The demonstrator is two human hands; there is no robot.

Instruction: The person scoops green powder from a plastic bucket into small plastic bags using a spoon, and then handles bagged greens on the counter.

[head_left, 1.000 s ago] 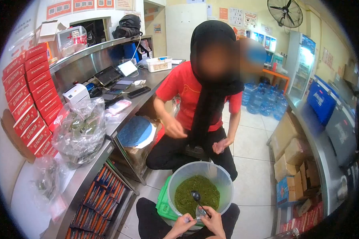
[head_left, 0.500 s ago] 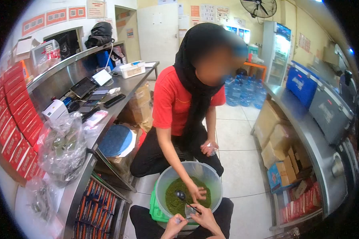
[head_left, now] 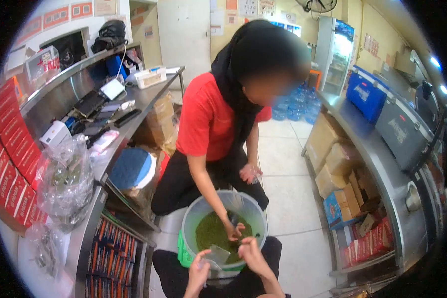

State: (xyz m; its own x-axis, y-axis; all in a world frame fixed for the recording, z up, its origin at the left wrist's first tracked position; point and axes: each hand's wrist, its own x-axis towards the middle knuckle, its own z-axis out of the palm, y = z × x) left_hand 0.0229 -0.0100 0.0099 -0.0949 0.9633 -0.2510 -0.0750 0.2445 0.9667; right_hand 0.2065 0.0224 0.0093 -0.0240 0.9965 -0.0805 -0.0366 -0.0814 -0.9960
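Note:
A translucent plastic tub (head_left: 188, 222) of green powder (head_left: 208, 231) stands in front of me. My left hand (head_left: 198, 270) is closed on the edge of a small clear plastic bag (head_left: 217, 254), held over the near rim. In my right hand (head_left: 253, 256) is the handle of a black spoon (head_left: 232, 217); its far end reaches over the powder, partly hidden by a co-worker's hand. That co-worker's right hand (head_left: 233, 231) is down in the tub beside the spoon. The co-worker's left hand (head_left: 251, 173) holds something clear, like a small bag.
A green lid or base (head_left: 185, 251) shows at the tub's left side. Left, a metal counter (head_left: 139, 107) carries devices, red boxes (head_left: 15, 196) and a plastic bag (head_left: 67, 184). Right, a shelf counter bears blue (head_left: 366, 92) and grey coolers (head_left: 402, 129). Water bottles (head_left: 295, 104) stand behind the co-worker.
My hands have moved apart, the left to the left with the bag. The spoon's end has moved farther away over the powder. The co-worker's hand has closed in beside it. My view has shifted slightly.

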